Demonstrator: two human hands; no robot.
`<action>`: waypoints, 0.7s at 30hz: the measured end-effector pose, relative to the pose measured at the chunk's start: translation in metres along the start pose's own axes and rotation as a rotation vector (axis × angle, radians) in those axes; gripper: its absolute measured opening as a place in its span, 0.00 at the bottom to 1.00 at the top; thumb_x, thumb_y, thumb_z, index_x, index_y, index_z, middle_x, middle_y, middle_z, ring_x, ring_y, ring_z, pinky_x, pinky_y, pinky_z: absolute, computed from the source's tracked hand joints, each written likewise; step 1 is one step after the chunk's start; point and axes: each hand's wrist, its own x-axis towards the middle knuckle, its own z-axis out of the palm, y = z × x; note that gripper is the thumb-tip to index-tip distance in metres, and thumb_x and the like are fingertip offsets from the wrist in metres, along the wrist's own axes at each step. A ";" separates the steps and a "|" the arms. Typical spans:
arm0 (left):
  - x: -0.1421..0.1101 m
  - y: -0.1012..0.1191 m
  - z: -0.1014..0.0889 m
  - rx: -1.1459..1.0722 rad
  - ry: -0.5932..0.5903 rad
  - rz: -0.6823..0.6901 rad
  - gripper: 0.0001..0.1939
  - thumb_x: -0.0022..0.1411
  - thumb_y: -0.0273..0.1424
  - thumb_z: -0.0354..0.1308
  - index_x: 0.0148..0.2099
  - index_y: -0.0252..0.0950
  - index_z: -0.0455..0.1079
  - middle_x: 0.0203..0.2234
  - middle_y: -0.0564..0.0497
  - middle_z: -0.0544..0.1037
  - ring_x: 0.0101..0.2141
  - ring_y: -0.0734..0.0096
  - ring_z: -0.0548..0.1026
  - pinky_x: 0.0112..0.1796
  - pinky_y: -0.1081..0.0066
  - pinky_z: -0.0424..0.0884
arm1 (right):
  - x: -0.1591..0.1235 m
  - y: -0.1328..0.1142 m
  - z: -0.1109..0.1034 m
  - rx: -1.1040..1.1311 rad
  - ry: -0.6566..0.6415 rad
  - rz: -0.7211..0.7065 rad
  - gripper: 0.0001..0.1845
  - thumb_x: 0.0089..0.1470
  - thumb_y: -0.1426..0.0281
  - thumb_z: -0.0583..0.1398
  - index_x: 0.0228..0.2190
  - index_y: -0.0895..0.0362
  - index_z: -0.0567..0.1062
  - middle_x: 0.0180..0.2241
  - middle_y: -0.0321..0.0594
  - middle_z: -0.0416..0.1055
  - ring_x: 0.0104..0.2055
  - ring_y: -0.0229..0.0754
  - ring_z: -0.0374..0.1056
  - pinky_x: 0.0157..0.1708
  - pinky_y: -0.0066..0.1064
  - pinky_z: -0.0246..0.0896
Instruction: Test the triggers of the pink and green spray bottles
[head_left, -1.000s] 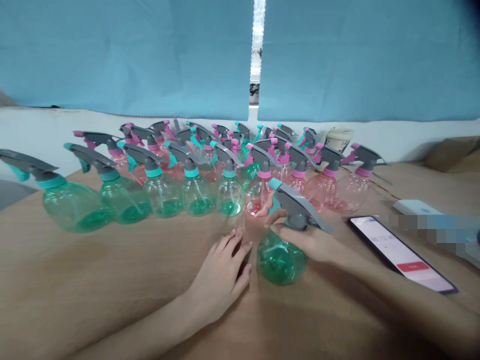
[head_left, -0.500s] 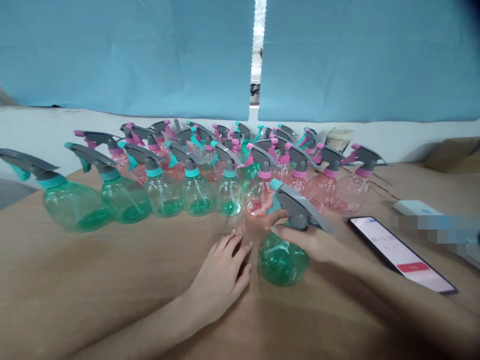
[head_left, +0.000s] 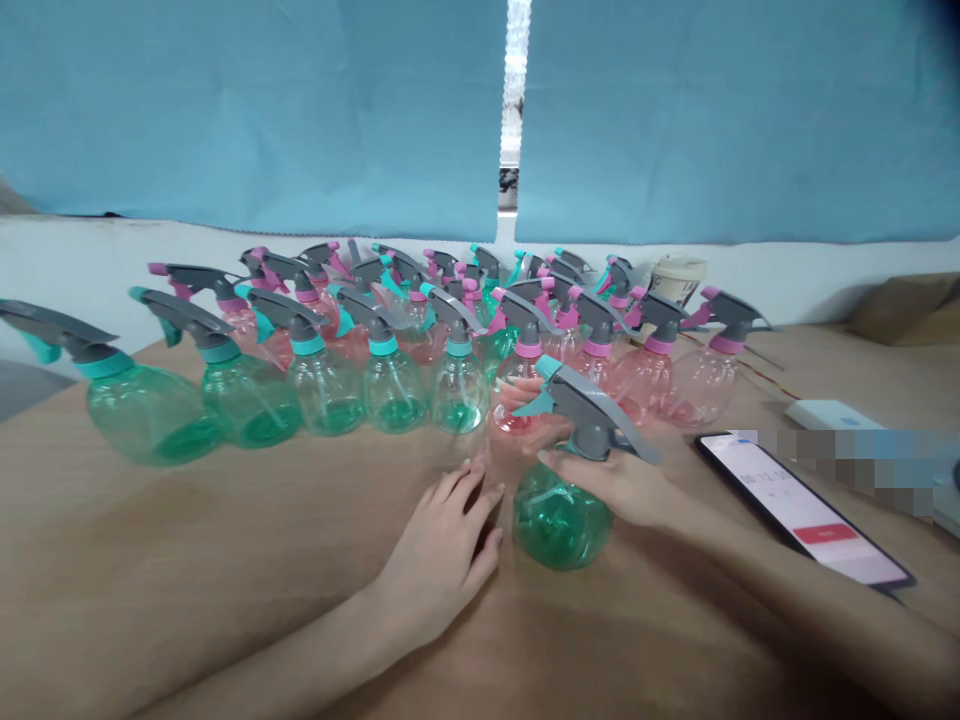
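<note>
A green spray bottle (head_left: 562,525) with a grey head and turquoise nozzle stands in front of me, its head leaning slightly left. Around its neck is my right hand (head_left: 619,480), thumb on the near side and fingers reaching past the far side toward the trigger. My left hand (head_left: 439,560) lies on the table just left of this bottle, palm down with fingers spread, holding nothing. Behind both hands runs a front row of bottles, green ones such as the green bottle (head_left: 397,395) on the left and pink ones such as the pink bottle (head_left: 701,385) on the right.
More green and pink spray bottles crowd behind the front row. A phone (head_left: 802,510) with a lit screen lies at the right, near a white box (head_left: 836,415). A paper cup (head_left: 679,275) and a brown object (head_left: 907,308) sit farther back. Blue cloth (head_left: 247,120) covers the wall.
The held bottle has shifted very slightly left. The fingers of my right hand now stretch out farther beyond its trigger; my left hand has stayed put.
</note>
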 end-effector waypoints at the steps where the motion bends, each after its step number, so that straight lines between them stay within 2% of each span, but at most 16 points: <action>1: 0.000 0.000 0.000 -0.001 0.004 0.001 0.19 0.64 0.30 0.48 0.56 0.35 0.62 0.54 0.42 0.66 0.55 0.53 0.60 0.51 0.52 0.62 | 0.000 0.000 0.000 0.025 -0.011 0.003 0.29 0.48 0.73 0.54 0.54 0.48 0.61 0.32 0.34 0.74 0.31 0.43 0.71 0.38 0.41 0.69; 6: 0.000 0.001 0.000 0.000 -0.015 -0.004 0.19 0.63 0.29 0.48 0.57 0.33 0.62 0.54 0.40 0.65 0.56 0.52 0.60 0.51 0.53 0.61 | 0.001 -0.006 -0.001 0.095 -0.003 -0.008 0.30 0.46 0.76 0.54 0.52 0.46 0.63 0.47 0.36 0.70 0.48 0.45 0.68 0.49 0.41 0.64; 11: 0.001 0.001 0.000 0.000 -0.009 -0.007 0.19 0.63 0.30 0.48 0.56 0.34 0.62 0.54 0.41 0.65 0.55 0.53 0.60 0.51 0.53 0.61 | 0.002 -0.010 0.000 0.171 -0.027 0.022 0.32 0.44 0.78 0.54 0.52 0.45 0.63 0.53 0.34 0.65 0.46 0.44 0.70 0.46 0.39 0.68; 14: 0.000 0.000 0.000 -0.003 -0.004 -0.006 0.19 0.64 0.30 0.48 0.56 0.34 0.62 0.54 0.41 0.66 0.55 0.53 0.60 0.51 0.53 0.62 | 0.003 -0.012 0.000 0.156 -0.016 0.018 0.30 0.43 0.77 0.54 0.49 0.46 0.66 0.49 0.35 0.69 0.43 0.44 0.71 0.44 0.38 0.68; 17: 0.000 0.000 0.000 -0.001 -0.007 -0.007 0.19 0.64 0.30 0.48 0.56 0.34 0.62 0.54 0.41 0.66 0.55 0.53 0.60 0.51 0.53 0.62 | 0.004 -0.014 0.000 0.093 -0.002 0.014 0.24 0.45 0.74 0.54 0.46 0.47 0.69 0.39 0.35 0.74 0.40 0.44 0.72 0.44 0.40 0.68; 21: 0.001 0.000 0.000 0.009 -0.019 -0.007 0.19 0.64 0.30 0.48 0.57 0.34 0.61 0.54 0.41 0.65 0.55 0.53 0.60 0.51 0.53 0.61 | 0.005 -0.015 0.001 0.026 0.014 0.024 0.20 0.46 0.71 0.53 0.42 0.47 0.71 0.32 0.36 0.75 0.37 0.45 0.72 0.40 0.40 0.69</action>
